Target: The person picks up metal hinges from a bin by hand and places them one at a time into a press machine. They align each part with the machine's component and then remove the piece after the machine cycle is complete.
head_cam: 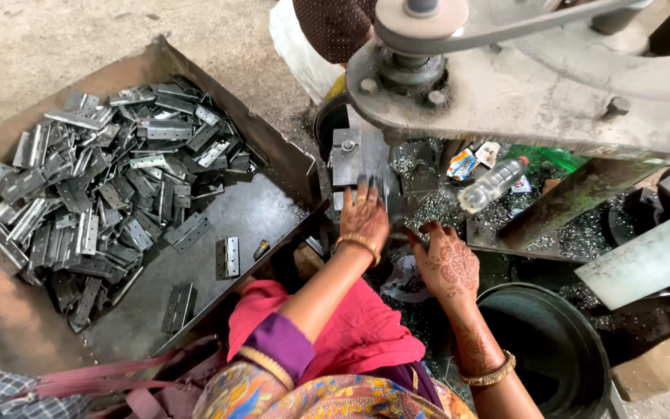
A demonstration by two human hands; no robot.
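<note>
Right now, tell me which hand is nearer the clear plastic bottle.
Right. The right hand lies just below and left of the bottle; the left hand is farther left, at the metal block under the machine.

We look down on a bare concrete floor (32, 46) in flat daylight, metal shavings (436, 208) strewn beneath a heavy grey machine frame (521, 97) at right.
</note>
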